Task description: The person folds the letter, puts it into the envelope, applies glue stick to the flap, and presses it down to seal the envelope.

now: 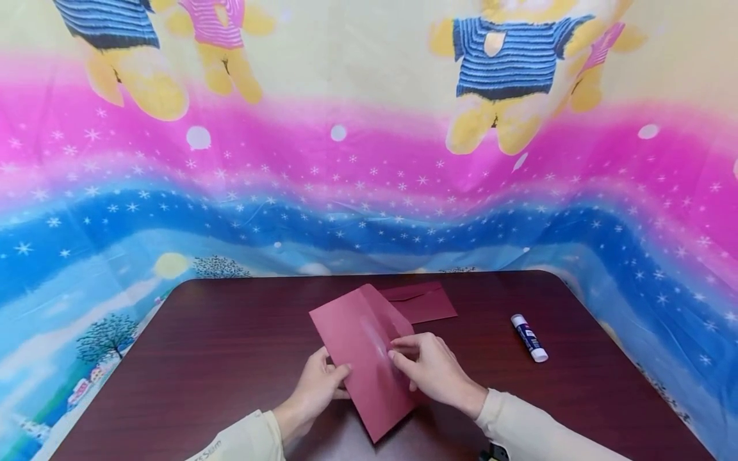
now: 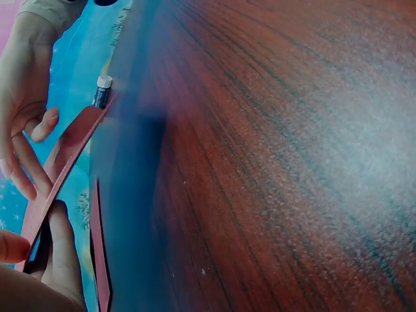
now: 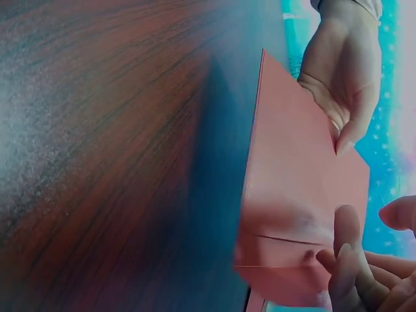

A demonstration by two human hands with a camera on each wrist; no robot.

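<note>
A red paper envelope [image 1: 352, 339] is held tilted above the table, its flap [image 1: 386, 314] unfolded along the upper right side. My left hand [image 1: 314, 387] pinches the envelope's left edge, thumb on the near face and fingers behind. At the flap side, my right hand [image 1: 435, 371] has its fingertips against the paper, with the thumb apart from the fingers in the right wrist view. A shiny streak shows near the fold. In the left wrist view the envelope [image 2: 71, 140] appears almost edge-on between both hands.
Another red envelope [image 1: 429, 307] lies on the dark wooden table [image 1: 242, 339], partly behind the held one. To the right lies a glue stick [image 1: 529, 338] with a white cap. A printed cloth [image 1: 369, 160] hangs behind and around the table.
</note>
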